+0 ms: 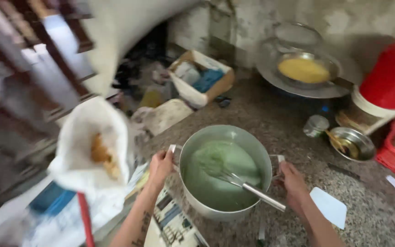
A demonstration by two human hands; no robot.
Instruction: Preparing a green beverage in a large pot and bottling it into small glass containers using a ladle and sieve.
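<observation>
Both forearms reach out from the bottom edge, and each hand grips a side handle of the metal pot [225, 176]. Fingers of the left hand [160, 165] are curled tight around the near-side handle; fingers of the right hand [293, 180] are closed on the opposite one. Between the two sets of fingers, inside the pot, lies a pale green batter [227, 160] with a whisk [241, 180] resting in it, its handle pointing toward the right fingers. The pot sits on the speckled stone counter [270, 119]. Judging by the two-handed grip, the step in hand is lifting or shifting the pot (the loose whisk could slide), so the next move calls for a level, steady carry. Beyond the right fingers stand a small steel bowl [354, 144] and a pan of yellow batter [303, 71].
</observation>
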